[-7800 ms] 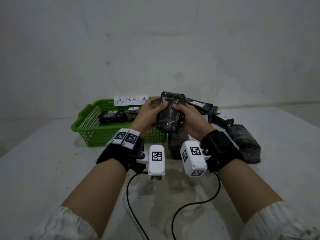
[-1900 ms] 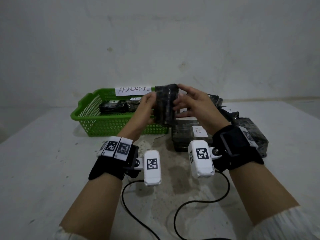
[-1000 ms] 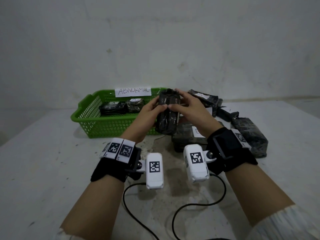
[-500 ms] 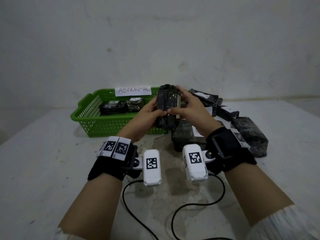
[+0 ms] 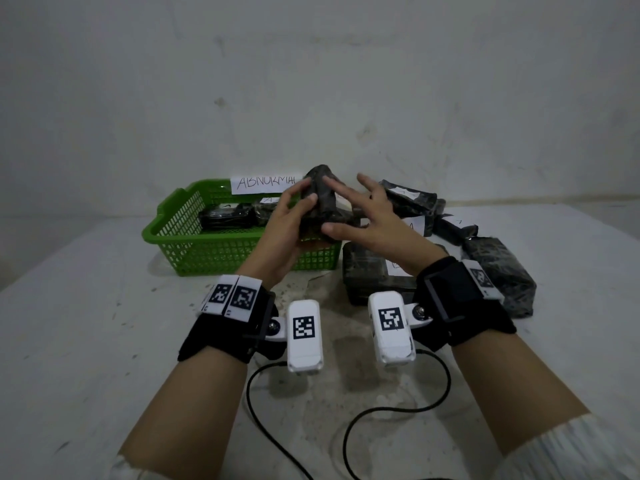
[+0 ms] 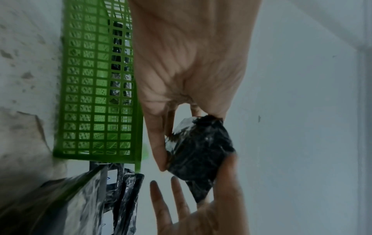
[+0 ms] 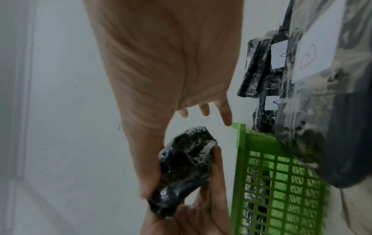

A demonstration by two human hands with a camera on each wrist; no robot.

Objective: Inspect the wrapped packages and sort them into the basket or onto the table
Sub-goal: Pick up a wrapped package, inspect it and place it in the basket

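A dark package wrapped in clear film [image 5: 320,202] is held up over the near right corner of the green basket [image 5: 180,237]. My left hand [image 5: 298,206] grips it from the left, fingers and thumb curled round it. My right hand [image 5: 349,206] has straight, spread fingers; its thumb and forefinger touch the package's right side and the other fingers stand clear. The left wrist view has the package [image 6: 199,151] between my left thumb and the right hand [image 6: 201,214] below. Seen from the right wrist, the package [image 7: 185,171] lies in the left palm [image 7: 191,214].
The basket carries a paper label reading ABNORMAL [image 5: 265,183] and holds wrapped packages [image 5: 225,216]. Several more dark packages lie on the table to the right, one with a white label [image 5: 374,271], another near the right [image 5: 498,275]. Two cables trail across the table in front [image 5: 346,427].
My right hand has let go its grip and spread its fingers, while the left hand keeps hold. The package has turned and tilted in the left hand.
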